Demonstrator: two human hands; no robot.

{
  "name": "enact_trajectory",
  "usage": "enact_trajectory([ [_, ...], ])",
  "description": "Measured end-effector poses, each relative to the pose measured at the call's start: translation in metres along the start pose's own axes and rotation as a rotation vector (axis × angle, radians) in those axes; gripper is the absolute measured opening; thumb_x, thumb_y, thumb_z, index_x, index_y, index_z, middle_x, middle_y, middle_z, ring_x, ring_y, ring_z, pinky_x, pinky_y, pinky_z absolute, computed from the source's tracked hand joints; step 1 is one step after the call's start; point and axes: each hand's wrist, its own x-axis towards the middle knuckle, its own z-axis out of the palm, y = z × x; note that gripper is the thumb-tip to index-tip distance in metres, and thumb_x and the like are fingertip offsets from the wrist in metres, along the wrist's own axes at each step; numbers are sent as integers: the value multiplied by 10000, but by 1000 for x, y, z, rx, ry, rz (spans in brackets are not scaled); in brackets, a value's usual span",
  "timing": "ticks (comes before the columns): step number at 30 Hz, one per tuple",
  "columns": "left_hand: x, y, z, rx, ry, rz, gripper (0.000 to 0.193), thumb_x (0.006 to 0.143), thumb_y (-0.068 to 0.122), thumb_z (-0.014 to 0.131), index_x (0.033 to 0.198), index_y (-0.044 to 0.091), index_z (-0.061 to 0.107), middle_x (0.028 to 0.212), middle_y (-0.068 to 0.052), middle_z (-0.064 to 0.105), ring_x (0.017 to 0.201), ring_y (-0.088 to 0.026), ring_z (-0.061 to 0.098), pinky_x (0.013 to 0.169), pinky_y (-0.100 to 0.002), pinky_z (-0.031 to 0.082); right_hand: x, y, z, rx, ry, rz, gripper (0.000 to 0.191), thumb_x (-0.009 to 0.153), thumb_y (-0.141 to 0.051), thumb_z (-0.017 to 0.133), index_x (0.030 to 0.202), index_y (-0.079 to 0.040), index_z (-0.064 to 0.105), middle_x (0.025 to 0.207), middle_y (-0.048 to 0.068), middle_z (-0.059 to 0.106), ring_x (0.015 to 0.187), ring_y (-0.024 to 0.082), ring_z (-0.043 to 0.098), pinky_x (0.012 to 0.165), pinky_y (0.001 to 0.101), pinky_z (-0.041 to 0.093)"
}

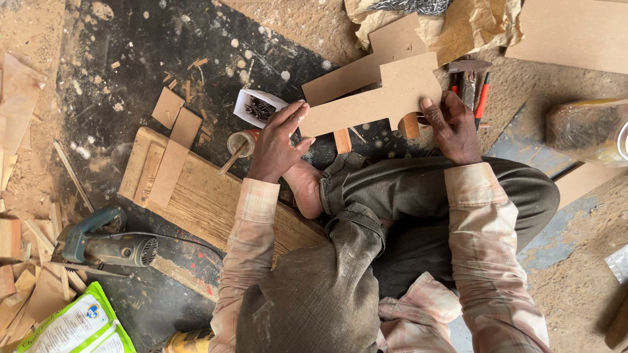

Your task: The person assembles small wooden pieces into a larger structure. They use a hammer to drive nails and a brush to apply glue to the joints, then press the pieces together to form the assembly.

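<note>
Head view looks down on 2 hands gripping a cut fibreboard shape (pixel 379 98) held flat above the dusty floor. Left hand (pixel 278 144) curls around its left end; right hand (pixel 450 127) pinches its right edge, thumb on top. Beneath lie small wood blocks (pixel 343 140), beside a white box of nails (pixel 257 108) and a glue pot (pixel 241 142). Behind the board rests a hammer (pixel 468 75); a power tool (pixel 108 245) lies well apart.

Dark floor (pixel 163 39) w/ sawdust, wood offcuts (pixel 176 114), power tool (pixel 108 245), daylight.
</note>
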Motion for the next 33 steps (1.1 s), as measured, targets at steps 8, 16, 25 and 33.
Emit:
enact_trajectory([
  [8,5,3,-3,5,-43,-37,721,728,97,898,1385,30,608,1429,-134,597,1272,-308,618,1084,-391,521,1,-2,0,-19,3,-1,379,1088,-334,643,1115,43,620,1000,99,694,929,139,708,828,308,611],
  [16,11,13,-9,-39,-74,-87,690,723,87,898,1353,28,624,1392,-108,628,1205,-283,668,1004,-352,575,0,-4,-2,-37,15,4,378,1078,-337,635,1123,39,636,984,94,708,903,131,705,812,303,608],
  [25,13,17,-10,-20,-56,-77,685,730,86,898,1361,23,637,1386,-119,638,1208,-305,659,1002,-379,561,1,2,-6,6,6,7,351,1063,-330,658,1087,20,635,956,69,703,887,113,695,818,283,589],
  [33,15,14,-7,4,-43,-36,685,710,107,901,1337,-1,649,1364,-141,649,1213,-312,660,1031,-386,549,3,7,-9,13,-2,25,359,1061,-343,661,1047,14,628,896,53,679,859,99,677,795,272,570],
])
